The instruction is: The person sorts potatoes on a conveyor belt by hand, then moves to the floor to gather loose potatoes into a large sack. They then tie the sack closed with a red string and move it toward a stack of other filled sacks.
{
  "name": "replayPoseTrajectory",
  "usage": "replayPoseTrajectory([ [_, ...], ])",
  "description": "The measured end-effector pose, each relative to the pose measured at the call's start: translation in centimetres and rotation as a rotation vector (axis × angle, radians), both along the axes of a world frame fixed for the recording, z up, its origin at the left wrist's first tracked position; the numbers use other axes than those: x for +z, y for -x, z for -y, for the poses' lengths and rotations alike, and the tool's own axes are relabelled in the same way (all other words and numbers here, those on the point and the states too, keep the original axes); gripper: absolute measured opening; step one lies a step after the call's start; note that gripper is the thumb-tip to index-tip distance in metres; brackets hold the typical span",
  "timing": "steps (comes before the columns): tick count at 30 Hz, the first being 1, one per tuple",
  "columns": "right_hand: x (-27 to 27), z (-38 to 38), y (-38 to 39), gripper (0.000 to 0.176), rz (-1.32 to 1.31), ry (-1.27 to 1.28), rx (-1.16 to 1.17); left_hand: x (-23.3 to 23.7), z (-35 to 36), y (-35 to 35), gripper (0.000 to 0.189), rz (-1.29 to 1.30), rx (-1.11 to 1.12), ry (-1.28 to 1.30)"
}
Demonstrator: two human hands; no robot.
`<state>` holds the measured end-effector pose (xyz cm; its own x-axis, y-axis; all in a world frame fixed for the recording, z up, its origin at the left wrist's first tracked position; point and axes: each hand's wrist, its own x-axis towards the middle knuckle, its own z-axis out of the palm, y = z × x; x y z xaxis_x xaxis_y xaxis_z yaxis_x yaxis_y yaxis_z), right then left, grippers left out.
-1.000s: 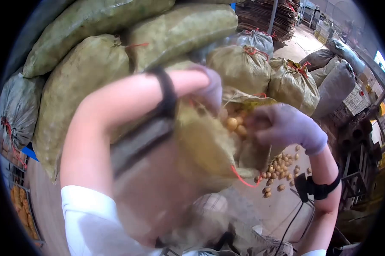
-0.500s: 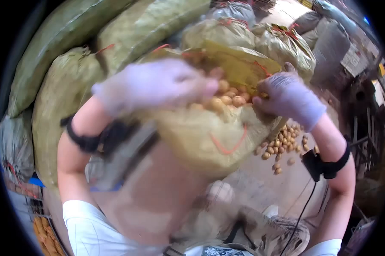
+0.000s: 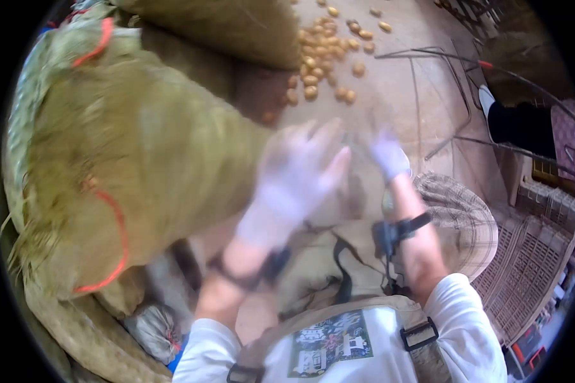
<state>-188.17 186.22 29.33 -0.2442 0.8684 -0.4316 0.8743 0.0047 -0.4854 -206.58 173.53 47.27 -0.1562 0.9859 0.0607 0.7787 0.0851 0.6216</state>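
My left hand (image 3: 300,169), in a pale lavender glove, is in front of me with thumb and fingers apart and nothing seen in it. To its right is my gloved right hand (image 3: 388,153), its fingers smeared by motion. Both are over the floor, closest to a loose heap of small round potatoes (image 3: 322,48) lying beyond them. Left of my left hand bulges a large yellow-green woven sack (image 3: 153,147) with a red tie cord (image 3: 123,236) on it.
Another full sack (image 3: 217,25) stands behind, beside the potatoes. Bent metal rods (image 3: 456,96) lie at the right, near another person's dark-clad leg (image 3: 523,129). Wicker baskets (image 3: 523,268) are at lower right. A grey tied bag (image 3: 153,332) sits at lower left.
My view has swung right and down toward the floor. My hands have left the open potato sack and come together in front of me; the large sack now fills the left.
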Motion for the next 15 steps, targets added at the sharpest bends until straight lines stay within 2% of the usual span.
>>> replayPoseTrajectory([
  [2,-8.0,8.7,-6.0,0.06,0.425,0.403,0.266,-7.6,-3.9,-1.0,0.042,-0.197,-0.189,0.417],
  [3,-8.8,11.8,-8.7,0.062,0.535,0.552,0.299,-8.7,-6.8,-1.0,0.042,-0.181,-0.205,0.536],
  [5,-9.2,17.1,-12.3,0.097,0.492,0.499,-0.03,-12.7,-9.0,-1.0,0.044,-0.209,-0.248,0.737],
  [7,-13.0,20.3,-14.3,0.098,0.38,0.694,-0.286,-16.2,-9.9,0.6,0.05,-0.274,-0.279,0.916],
  [9,-13.7,22.4,-11.8,0.091,0.309,0.437,-0.38,-25.0,-7.8,2.5,0.062,-0.217,0.19,0.672],
  [10,-16.9,24.4,-11.6,0.084,0.205,0.331,-0.34,-28.3,-7.6,3.5,0.069,-0.176,0.408,0.527],
  [13,-21.9,26.5,-11.3,0.051,0.112,0.025,-0.396,-30.7,-8.5,5.9,0.086,-0.065,0.599,0.727],
  [15,-24.2,25.3,-11.9,0.035,-0.074,0.046,-0.454,-31.3,-9.3,6.5,0.066,0.015,0.702,0.634],
])
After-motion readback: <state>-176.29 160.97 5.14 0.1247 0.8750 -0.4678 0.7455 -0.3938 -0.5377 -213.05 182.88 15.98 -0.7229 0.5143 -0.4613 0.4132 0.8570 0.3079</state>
